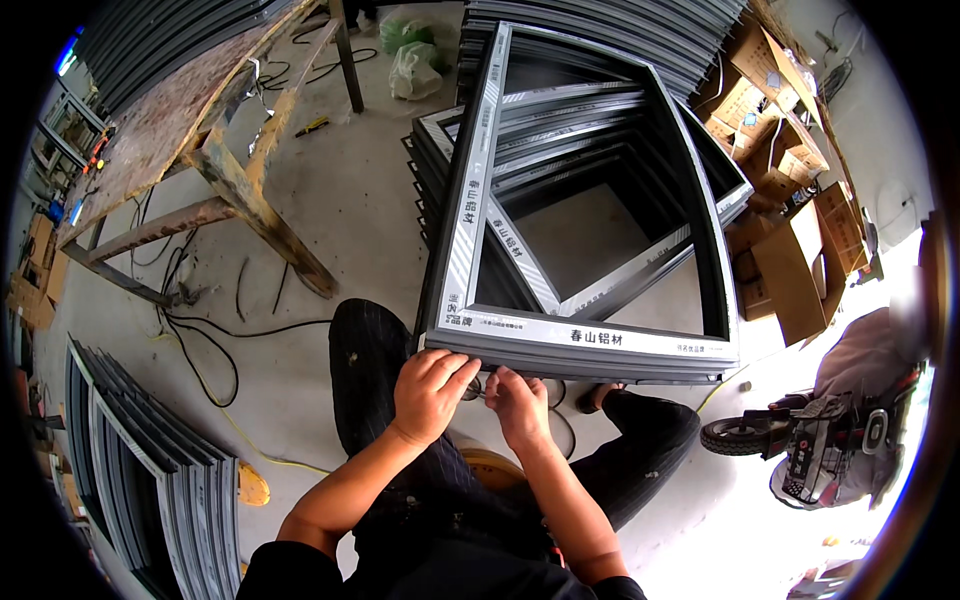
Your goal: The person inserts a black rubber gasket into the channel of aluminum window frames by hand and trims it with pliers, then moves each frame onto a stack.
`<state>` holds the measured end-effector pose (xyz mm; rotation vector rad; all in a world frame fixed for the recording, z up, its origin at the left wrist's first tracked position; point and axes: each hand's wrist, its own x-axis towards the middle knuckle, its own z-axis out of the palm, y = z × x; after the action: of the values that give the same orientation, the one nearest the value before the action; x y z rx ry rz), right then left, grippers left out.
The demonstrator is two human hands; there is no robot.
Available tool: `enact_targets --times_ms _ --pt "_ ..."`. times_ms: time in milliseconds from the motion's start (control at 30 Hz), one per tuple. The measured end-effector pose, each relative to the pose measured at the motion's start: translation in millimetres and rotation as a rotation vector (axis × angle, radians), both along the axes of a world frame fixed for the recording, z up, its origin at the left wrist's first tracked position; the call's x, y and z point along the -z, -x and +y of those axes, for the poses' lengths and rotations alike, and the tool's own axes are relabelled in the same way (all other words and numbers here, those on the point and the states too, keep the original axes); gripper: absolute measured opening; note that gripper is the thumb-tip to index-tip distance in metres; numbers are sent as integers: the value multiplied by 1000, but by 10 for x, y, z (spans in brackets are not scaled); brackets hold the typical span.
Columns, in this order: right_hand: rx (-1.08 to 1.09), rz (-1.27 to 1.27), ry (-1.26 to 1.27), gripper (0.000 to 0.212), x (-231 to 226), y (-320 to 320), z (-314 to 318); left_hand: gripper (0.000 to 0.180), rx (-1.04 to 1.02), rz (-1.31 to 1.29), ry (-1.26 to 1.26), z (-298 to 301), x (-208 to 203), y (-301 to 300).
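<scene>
A dark grey metal window frame [585, 333] with printed white protective film lies in front of me, its near bar above my knees. It rests at an angle on a stack of similar frames [520, 260]. My left hand [432, 393] is closed over the near left corner of the top frame, fingers pressed on its edge. Just to its right, my right hand [520, 405] is pinched against the underside of the near bar. What it holds is hidden by the fingers. A small dark loop shows between the two hands, too unclear to name.
A worn workbench [160, 130] stands at the left. More frames [170, 480] are stacked at lower left. Cables [235, 370] trail over the floor near a screwdriver-like tool [312, 127]. Cardboard boxes [800, 260] and a parked scooter [830, 440] are on the right.
</scene>
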<state>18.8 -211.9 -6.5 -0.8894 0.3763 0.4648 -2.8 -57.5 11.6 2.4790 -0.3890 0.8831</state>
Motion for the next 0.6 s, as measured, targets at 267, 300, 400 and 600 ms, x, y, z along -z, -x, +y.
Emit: enact_targets --times_ms 267,300,400,600 --pt "-6 3 43 11 -36 -5 70 22 14 28 -37 27 2 -7" --pt "-11 37 47 10 -76 -3 103 27 18 30 -33 48 26 -9" --pt "-36 -65 57 11 42 1 90 29 48 45 -45 51 -3 -31" --pt "-34 64 16 12 -65 6 174 24 55 31 25 140 -29 -17"
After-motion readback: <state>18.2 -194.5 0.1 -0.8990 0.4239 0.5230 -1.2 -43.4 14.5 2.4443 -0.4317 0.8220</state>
